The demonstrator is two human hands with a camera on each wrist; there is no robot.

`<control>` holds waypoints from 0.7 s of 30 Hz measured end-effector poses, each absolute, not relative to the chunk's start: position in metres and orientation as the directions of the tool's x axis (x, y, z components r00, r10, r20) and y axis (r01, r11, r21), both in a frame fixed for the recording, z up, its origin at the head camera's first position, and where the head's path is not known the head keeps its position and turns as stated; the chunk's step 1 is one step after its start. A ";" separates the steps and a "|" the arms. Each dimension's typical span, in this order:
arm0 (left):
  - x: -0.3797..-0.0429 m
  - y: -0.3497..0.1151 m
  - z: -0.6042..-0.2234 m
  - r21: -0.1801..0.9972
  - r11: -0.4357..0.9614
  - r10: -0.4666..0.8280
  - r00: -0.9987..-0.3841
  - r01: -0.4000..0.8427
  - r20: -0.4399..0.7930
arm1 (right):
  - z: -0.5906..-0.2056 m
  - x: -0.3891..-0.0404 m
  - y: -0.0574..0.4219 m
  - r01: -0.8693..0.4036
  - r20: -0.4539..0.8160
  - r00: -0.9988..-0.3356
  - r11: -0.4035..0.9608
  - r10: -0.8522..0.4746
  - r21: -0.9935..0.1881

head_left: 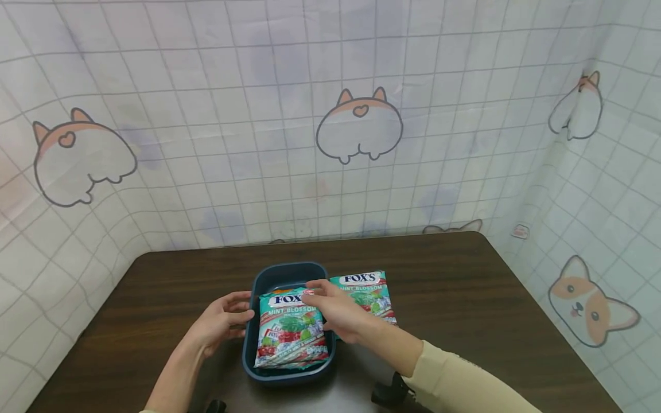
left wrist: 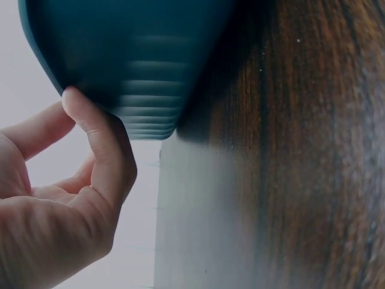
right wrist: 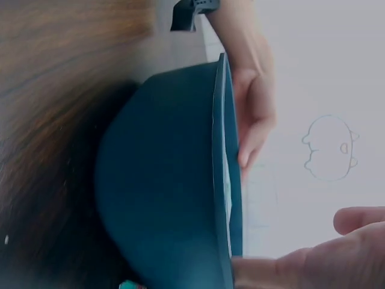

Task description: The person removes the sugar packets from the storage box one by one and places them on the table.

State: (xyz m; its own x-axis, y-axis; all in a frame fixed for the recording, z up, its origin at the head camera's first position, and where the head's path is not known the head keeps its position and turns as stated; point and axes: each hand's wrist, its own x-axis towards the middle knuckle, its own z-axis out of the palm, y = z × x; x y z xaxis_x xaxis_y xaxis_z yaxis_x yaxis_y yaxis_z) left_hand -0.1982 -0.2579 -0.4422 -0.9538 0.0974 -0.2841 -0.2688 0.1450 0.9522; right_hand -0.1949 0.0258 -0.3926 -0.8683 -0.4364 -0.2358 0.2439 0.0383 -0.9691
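Observation:
A dark blue plastic bin stands on the table with a teal bag of Fox's Mint Blossom candy lying in it. More packaging shows from under that bag. My left hand touches the bin's left rim, thumb and index fingertips right at the edge; the left wrist view shows the thumb bent against it. Over the bin's right side, my right hand reaches across the rim with fingers spread above the bag's upper right corner. In the right wrist view one finger dips inside the rim.
Another Fox's candy bag lies on the dark wooden table just right of the bin, partly behind my right hand. A black device is at my right wrist. A white grid-patterned cloth with cartoon dogs surrounds the table.

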 end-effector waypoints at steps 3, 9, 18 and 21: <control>-0.198 -0.258 -0.442 0.951 0.149 0.096 -0.954 -0.270 -0.286 | -0.392 -0.192 0.018 0.245 -0.245 -0.880 0.051 -0.407 -0.968; -0.200 -0.258 -0.444 0.955 0.144 0.109 -0.955 -0.260 -0.277 | -0.397 -0.190 0.011 0.248 -0.260 -0.892 0.082 -0.371 -0.965; -0.200 -0.257 -0.443 0.956 0.143 0.101 -0.957 -0.256 -0.271 | -0.395 -0.189 0.013 0.246 -0.245 -0.898 0.047 -0.366 -0.968; -0.201 -0.257 -0.444 0.955 0.147 0.101 -0.956 -0.258 -0.274 | -0.394 -0.190 0.015 0.262 -0.242 -0.892 -0.001 -0.381 -0.965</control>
